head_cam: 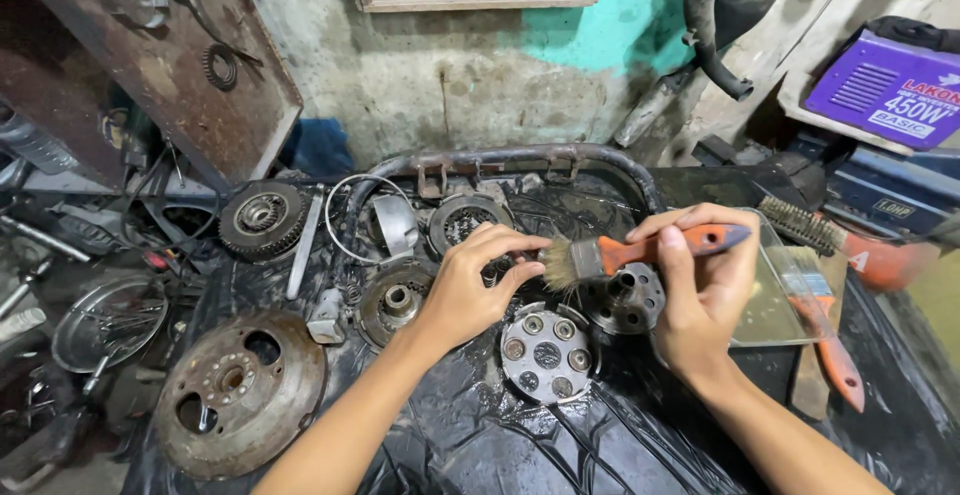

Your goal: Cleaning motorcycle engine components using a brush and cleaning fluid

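Both bare forearms reach forward from the lower edge and angle toward each other. The left hand is bent at the wrist, back of the hand up, fingers curled down and pinched together at the tips. The right hand is held higher, thumb on top, fingers wrapped in a closed grip
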